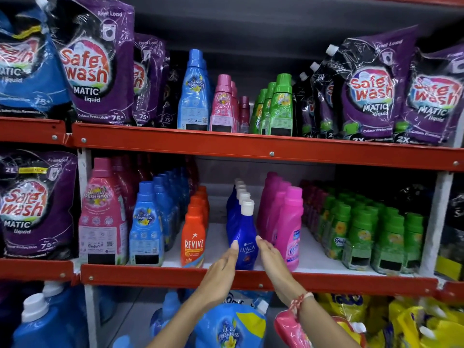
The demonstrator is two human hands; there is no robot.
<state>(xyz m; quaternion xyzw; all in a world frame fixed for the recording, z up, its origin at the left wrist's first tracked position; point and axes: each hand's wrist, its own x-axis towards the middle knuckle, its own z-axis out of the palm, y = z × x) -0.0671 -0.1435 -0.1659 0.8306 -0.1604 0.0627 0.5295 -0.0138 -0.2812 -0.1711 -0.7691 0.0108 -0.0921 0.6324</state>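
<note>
Squaring up the front Ujala bottle [244, 234], I'd guess: left hand [221, 268] and right hand [272, 257] flank it, fingers straight; next comes a gentle nudge.

One head-worn view faces squarely into a store rack from close up, about level with the upper shelf [271, 153]. It sees the lower shelf [150, 275] from slightly above. The left hand [221, 270] and right hand [273, 259] sit toward 6 o'clock from centre.
</note>
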